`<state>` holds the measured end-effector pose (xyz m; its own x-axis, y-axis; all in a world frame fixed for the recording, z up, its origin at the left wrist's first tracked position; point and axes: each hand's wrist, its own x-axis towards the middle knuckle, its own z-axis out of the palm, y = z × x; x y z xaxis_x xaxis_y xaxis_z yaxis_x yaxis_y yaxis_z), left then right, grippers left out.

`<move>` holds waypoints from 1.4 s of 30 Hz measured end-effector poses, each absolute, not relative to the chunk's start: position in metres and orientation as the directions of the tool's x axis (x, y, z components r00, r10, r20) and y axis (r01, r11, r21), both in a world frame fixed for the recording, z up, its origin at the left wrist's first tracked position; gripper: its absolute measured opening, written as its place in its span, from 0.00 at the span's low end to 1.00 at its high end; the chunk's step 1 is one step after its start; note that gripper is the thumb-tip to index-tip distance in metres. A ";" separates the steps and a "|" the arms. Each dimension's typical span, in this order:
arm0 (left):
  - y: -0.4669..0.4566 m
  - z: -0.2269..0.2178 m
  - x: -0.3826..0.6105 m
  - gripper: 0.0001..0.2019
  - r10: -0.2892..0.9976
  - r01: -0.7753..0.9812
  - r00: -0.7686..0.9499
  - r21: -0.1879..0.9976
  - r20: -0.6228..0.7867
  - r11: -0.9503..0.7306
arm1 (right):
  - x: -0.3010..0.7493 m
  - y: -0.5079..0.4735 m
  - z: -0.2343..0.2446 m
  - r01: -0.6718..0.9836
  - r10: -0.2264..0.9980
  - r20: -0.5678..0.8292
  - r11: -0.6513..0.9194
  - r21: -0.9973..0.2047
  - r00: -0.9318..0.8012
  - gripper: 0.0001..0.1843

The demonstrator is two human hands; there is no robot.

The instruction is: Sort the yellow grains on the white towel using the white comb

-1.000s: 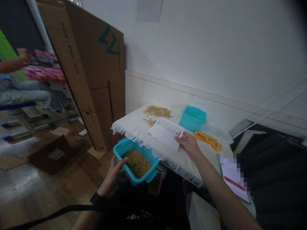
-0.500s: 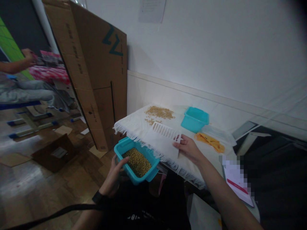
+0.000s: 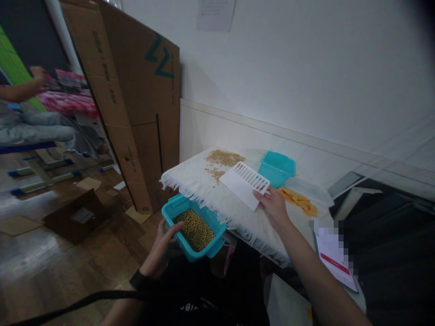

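My left hand [image 3: 165, 242] grips the left side of a teal plastic basket [image 3: 217, 250], its thumb over the rim. Soybeans [image 3: 195, 228] cover the bottom of that basket, which is held just below the table's front edge. In my right hand [image 3: 273, 206] is a flat white plastic scraper [image 3: 239, 188] with a row of slots along its far side, held above the white cloth. Beyond the scraper, a pile of soybeans [image 3: 224, 157] lies on the cloth, with a smaller scatter of them [image 3: 215, 173] nearer to me.
A second teal basket [image 3: 277, 167] stands at the back of the fringed white tablecloth [image 3: 190, 176]. Beside it lie an orange cloth [image 3: 299, 201] and a clear plastic lid or bag. A tall cardboard box [image 3: 142, 99] rises at left; a seated person's arm [image 3: 23, 88] shows beyond it.
My right hand has moved the scraper up and to the right, turning it so its flat face shows more. My left hand and the basket have stayed put.
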<state>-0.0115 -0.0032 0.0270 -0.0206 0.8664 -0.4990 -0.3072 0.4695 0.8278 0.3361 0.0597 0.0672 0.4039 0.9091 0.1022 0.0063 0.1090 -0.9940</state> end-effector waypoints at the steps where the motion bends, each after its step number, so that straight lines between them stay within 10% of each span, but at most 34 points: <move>1: -0.003 0.027 -0.011 0.46 0.866 -0.303 -0.020 0.828 -0.499 0.471 | 0.337 0.060 0.066 0.013 0.907 0.106 0.110 -0.994 0.408 0.34; 42: -0.006 0.027 -0.011 0.42 0.874 -0.303 0.006 0.832 -0.486 0.464 | 0.332 0.082 0.063 0.232 0.871 0.268 0.185 -0.955 0.411 0.33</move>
